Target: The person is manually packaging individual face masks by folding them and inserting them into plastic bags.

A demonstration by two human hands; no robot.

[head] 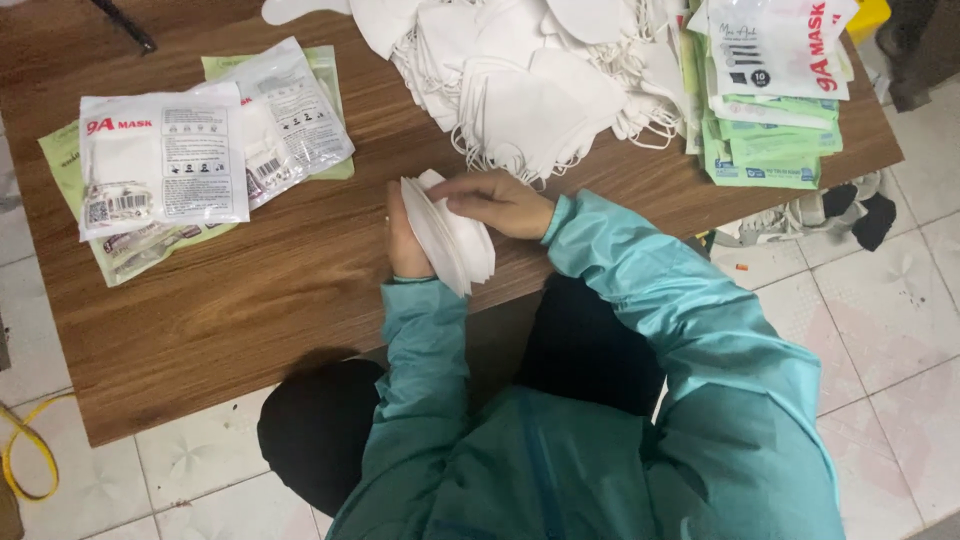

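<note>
- Teal sleeves point(600, 420) fill the bottom of the view, nearest the lens; both forearms reach up onto the wooden counter point(250, 300).
- Far left on the floor: yellow cord point(25, 455) on white tiles.
- Left part of the counter: sealed mask packets point(190, 150), white fronts over green backs, overlapping, well apart from the hands.
- Left hand point(403, 245): grip clenched around a stack of white masks point(450, 235), held upright on edge near the counter's front edge.
- Right hand point(495, 203): fingers laid over the top of the same stack, grasping it from the other side.
- Behind the hands: loose heap of white masks point(530, 80) with ear loops trailing.
- Right end of the counter: pile of green and white pouches point(770, 110).
- Floor right of the counter: dark and white cloth bundle point(830, 210).
</note>
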